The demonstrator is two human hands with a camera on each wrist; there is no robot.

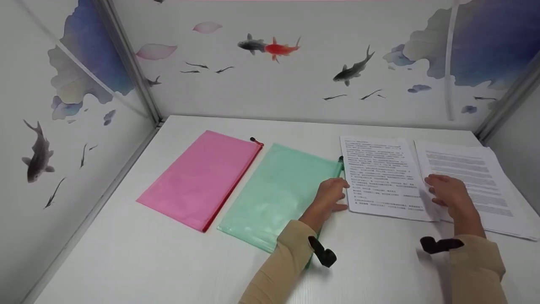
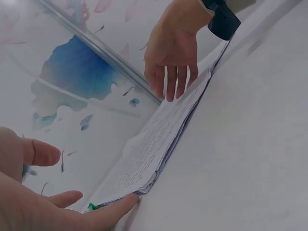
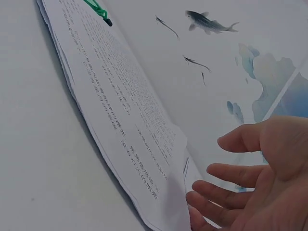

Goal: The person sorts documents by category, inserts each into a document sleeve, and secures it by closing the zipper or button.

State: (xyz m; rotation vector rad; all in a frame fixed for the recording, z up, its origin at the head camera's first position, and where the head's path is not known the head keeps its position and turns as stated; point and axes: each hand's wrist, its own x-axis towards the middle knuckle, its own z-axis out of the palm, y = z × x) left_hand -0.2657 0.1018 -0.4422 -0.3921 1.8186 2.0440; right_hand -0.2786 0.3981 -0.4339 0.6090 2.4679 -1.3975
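Observation:
A stack of printed paper (image 1: 382,177) lies on the table in front of me, its sheets slightly uneven at the edge. My left hand (image 1: 328,195) is at its left side, fingers extended and a fingertip right at the stack's corner in the left wrist view. Over the stack's right edge hovers my right hand (image 1: 450,193), palm turned inward, fingers spread and relaxed with nothing in them. Partly behind that hand lies a second paper stack (image 1: 464,164). The green zip folder (image 1: 274,190) extends beneath my left forearm, which hides part of it.
A pink zip folder (image 1: 200,177) lies flat at the left, beside the green one. Walls printed with fish surround the white table (image 1: 139,261) at the back and both sides. A dark wrist camera (image 1: 322,252) juts from the left sleeve, and another (image 1: 441,245) from the right.

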